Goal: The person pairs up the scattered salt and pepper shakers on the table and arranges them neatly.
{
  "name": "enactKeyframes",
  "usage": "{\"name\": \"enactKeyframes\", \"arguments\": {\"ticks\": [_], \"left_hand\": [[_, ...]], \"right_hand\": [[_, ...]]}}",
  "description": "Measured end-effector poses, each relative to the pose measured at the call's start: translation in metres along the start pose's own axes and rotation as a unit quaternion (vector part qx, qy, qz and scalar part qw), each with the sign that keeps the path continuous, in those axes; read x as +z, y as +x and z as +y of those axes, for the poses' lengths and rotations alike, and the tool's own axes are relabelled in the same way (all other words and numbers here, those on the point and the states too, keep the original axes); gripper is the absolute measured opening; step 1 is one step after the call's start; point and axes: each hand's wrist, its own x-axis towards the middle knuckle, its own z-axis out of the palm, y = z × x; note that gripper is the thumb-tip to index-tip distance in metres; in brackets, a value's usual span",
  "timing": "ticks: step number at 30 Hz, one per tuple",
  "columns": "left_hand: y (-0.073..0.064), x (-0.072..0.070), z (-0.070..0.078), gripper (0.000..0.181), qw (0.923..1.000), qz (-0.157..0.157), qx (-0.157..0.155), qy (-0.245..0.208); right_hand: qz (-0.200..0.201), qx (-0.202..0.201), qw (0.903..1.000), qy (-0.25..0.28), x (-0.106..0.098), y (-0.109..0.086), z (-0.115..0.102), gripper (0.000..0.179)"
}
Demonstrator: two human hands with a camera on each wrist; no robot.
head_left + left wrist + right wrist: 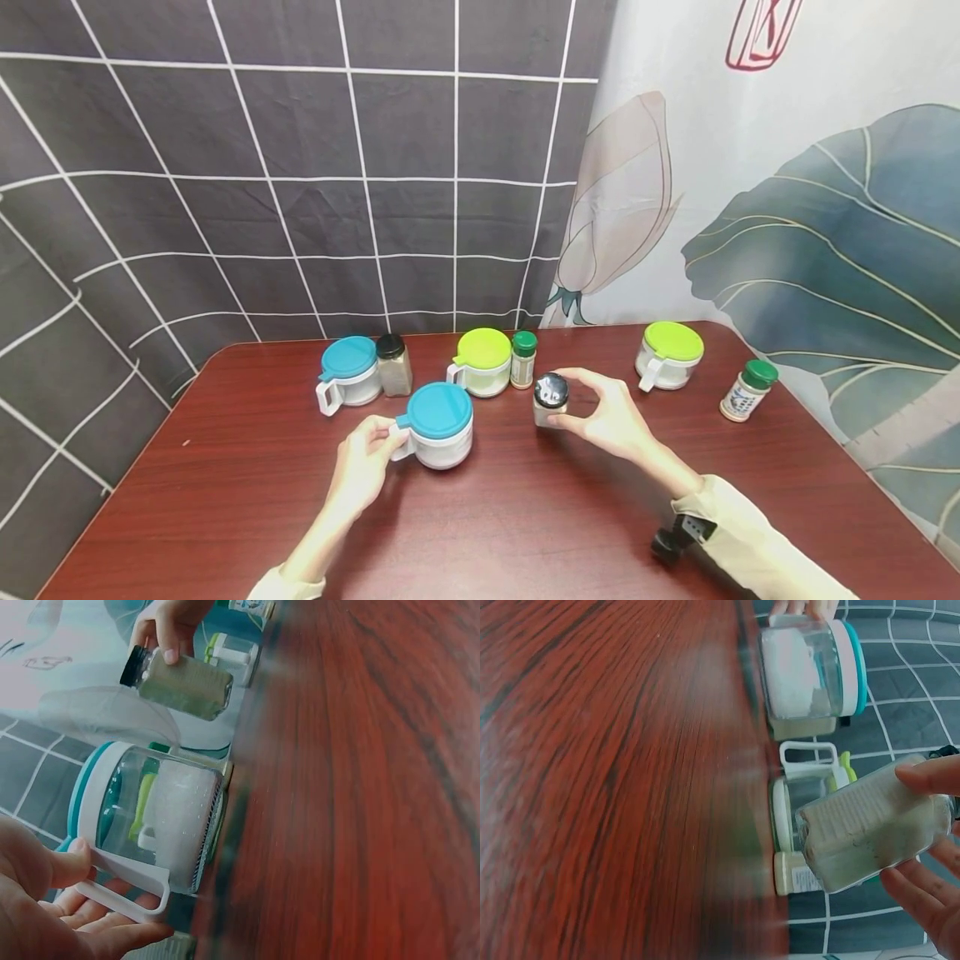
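Note:
My left hand (360,468) grips the white handle of a seasoning jar with a blue lid (440,429). Through its clear wall, white contents show in the left wrist view (176,814). My right hand (617,421) pinches a black-capped spice jar (551,400) between thumb and fingers. That jar is clear, tilted and filled with a greyish-green powder, as the right wrist view (874,825) shows, and it appears raised off the table. Whether the blue-lidded jar touches the table I cannot tell. Just behind the hands stand a green-lidded jar (483,371) and a green-capped shaker (522,367).
At the back left, another blue-lidded jar (351,379) stands beside a second black-capped spice jar (395,371). Toward the right are another green-lidded jar (672,358) and a green-capped shaker (744,396). Hanging cloth (405,125) borders the reddish-brown table (225,483) at the back.

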Motion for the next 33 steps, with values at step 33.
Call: {"name": "enactKeyframes", "arguments": {"ticks": [33], "left_hand": [[0.007, -0.021, -0.014, 0.015, 0.9995, 0.017, -0.016, 0.02]], "right_hand": [[-0.032, -0.001, 0.9941, 0.103, 0.051, 0.014, -0.015, 0.051]]}}
